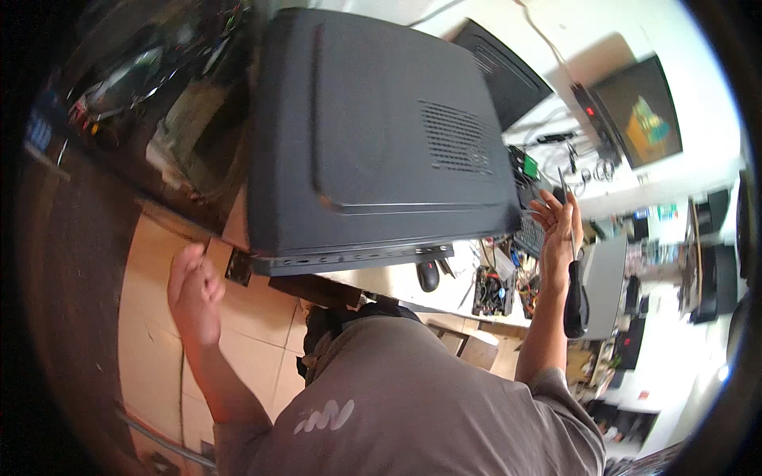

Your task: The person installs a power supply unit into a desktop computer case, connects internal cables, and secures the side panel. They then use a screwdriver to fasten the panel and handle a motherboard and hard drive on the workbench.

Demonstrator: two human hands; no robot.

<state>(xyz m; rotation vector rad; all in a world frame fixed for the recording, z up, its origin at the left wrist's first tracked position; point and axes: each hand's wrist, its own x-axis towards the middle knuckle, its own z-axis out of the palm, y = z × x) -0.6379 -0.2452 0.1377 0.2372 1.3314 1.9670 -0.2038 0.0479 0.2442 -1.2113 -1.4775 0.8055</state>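
A large black computer case (381,119) fills the middle of the view, lying on its side with a vented panel facing up. My right hand (559,226) is raised just off its right edge and holds a screwdriver (577,301) by the shaft. The black handle hangs down beside my wrist, while the thin shaft points up past my fingers. Off the case's near left corner, my left hand (195,295) is in the air with its fingers loosely bent. I see nothing in it, though the fingers are slightly blurred.
The case rests on a white table (365,284) with a black mouse (428,275) near its front edge. Right of that are a box of small parts (492,292), a keyboard (530,236) and cables. A monitor (639,111) stands beyond. Tiled floor (254,333) shows at lower left.
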